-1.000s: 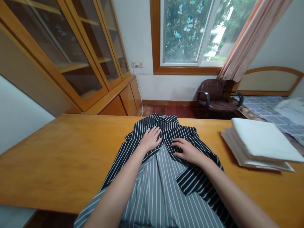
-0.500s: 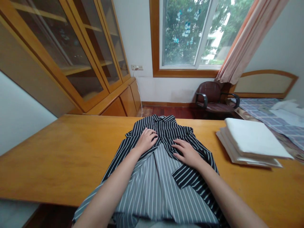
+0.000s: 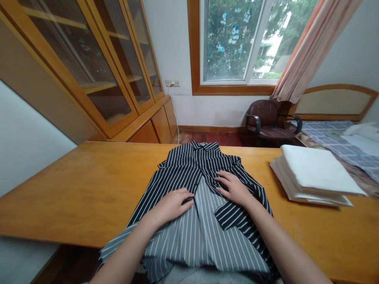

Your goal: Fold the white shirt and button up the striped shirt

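Black striped shirt [image 3: 204,232] might bunch if my left hand [image 3: 173,204], can't tell if pinching, tugs against my spread right hand [image 3: 234,189].

The wide left stretch of the bench [image 3: 74,189] offered a hand a broad, level path, with the cabinet [image 3: 130,118] standing beyond its far left corner. On the other side, a narrow lane ran between the striped shirt [image 3: 177,173] and the white stack [image 3: 322,167], which blocked any low sweep farther right. Between the left hand [image 3: 173,203] and the right hand [image 3: 233,189] there was a gap over the cloth, hemmed in nearer the body by both forearms [image 3: 130,248]. The collar [image 3: 211,147] reached the far edge, leaving passage there only above it.
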Tool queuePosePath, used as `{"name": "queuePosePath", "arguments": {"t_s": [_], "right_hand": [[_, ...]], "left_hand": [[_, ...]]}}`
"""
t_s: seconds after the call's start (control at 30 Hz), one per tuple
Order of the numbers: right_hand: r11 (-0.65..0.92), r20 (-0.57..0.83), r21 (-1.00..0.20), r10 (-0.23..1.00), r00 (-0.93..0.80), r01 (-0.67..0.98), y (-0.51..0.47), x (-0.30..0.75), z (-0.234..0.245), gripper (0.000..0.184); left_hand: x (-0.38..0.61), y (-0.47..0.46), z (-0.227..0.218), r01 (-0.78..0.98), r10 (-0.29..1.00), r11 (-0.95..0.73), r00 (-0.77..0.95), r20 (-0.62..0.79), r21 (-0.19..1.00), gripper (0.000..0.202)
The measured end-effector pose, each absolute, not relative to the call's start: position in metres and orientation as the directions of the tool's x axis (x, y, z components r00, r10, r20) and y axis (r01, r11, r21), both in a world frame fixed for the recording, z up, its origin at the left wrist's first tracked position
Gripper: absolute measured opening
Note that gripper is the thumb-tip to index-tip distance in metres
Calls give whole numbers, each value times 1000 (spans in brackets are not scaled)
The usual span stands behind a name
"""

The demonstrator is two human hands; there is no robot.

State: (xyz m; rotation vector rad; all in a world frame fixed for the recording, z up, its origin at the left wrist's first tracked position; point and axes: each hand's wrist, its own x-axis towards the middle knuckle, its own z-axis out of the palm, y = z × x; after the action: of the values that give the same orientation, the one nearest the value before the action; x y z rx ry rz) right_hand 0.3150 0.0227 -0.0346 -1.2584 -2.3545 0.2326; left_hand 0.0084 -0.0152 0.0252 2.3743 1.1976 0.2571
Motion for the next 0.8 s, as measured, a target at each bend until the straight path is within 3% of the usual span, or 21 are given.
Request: {"name": "queuePosePath", "arguments": {"t_s": [0.2,0.53,0.8], "right_hand": [[570,328,-366,819,-471,736,23,315,-35,38],[564,320,-363,823,-469,742,21,314,-32,37],[539,346,-345,834,-430,768,10,294,-17,19]], "left_hand": [[30,-19,38,513,669,-547,743,-23,661,31],[31,55,21,632,770,-585,630,102,509,15],[37,53,-16,578,822,-503,551,148,642,20]]}}
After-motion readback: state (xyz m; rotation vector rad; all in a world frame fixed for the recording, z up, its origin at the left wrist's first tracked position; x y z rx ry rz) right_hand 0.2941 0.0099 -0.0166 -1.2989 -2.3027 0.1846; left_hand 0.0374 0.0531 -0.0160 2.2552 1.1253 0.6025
